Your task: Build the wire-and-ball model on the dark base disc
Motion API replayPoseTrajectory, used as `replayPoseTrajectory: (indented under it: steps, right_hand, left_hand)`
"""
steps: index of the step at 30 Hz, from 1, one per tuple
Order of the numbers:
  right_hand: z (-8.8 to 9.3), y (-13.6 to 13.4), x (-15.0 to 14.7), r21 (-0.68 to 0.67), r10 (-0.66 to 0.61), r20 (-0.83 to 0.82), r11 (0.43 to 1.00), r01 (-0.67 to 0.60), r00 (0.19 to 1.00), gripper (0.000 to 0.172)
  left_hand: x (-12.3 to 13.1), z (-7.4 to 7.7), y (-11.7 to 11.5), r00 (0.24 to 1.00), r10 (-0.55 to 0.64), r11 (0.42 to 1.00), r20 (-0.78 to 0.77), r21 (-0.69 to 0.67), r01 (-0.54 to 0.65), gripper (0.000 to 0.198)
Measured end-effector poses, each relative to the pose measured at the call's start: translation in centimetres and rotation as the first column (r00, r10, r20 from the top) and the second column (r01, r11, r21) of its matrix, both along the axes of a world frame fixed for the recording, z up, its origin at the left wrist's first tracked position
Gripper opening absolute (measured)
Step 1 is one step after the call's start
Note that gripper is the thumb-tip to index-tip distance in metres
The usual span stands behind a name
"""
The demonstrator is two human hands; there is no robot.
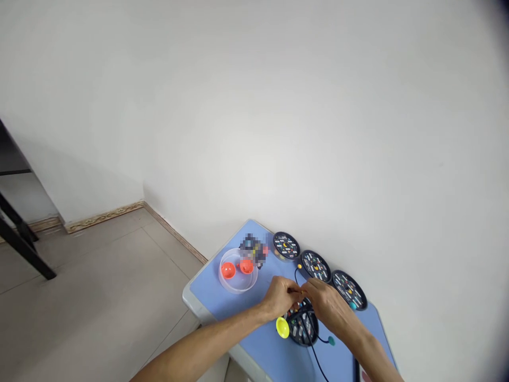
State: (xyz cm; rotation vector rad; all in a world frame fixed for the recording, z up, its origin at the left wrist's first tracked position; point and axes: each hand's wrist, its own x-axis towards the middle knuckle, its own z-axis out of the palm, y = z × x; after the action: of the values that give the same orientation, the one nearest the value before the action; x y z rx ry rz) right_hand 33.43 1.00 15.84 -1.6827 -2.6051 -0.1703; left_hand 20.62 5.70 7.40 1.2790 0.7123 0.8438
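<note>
From where I sit, both grips look narrow: the left hand (280,294) and right hand (324,303) meet at the fingertips, pinching a small orange piece (303,292) above a dark round lid (297,335) on the desk (274,353). I'd guess two hands steady something so little (its outline is mostly hidden from me). Black wires (317,362) spread below the fingers, and a yellow cup (282,328) faces outward near the left wrist. Two orange cups (228,270) sit in a clear bowl (237,291), probably so they can't roll; three more lids (315,265) line the wall (278,132), presumably leaving working room.
</note>
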Motion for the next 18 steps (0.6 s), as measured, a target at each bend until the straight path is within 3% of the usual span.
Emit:
replayPoseTrajectory:
  steps: [6,11,15,18]
  right_hand:
    - [0.9,-0.2,0.3,-0.038,-0.049,-0.065,0.998,0.047,0.997,0.028]
    - [3.1,0.1,0.0,-0.080,-0.120,-0.165,0.991,0.108,0.979,0.025]
    - [4.8,1.7,-3.0,-0.065,-0.120,-0.099,0.991,0.114,0.988,0.028]
    - [5.0,3.8,-6.7,-0.063,-0.034,-0.057,0.998,0.030,0.998,0.025]
  left_hand:
    - [-0.1,-0.1,0.1,0.999,-0.034,0.999,-0.014,0.014,0.034,0.016]
    - [0.2,-0.6,0.2,0.998,-0.039,0.999,-0.043,0.021,0.040,0.018]
    - [0.1,-0.6,0.3,0.996,-0.050,0.997,-0.072,0.064,0.054,0.012]
    - [-0.2,-0.6,0.3,0.995,-0.038,0.990,-0.091,0.129,0.050,0.011]
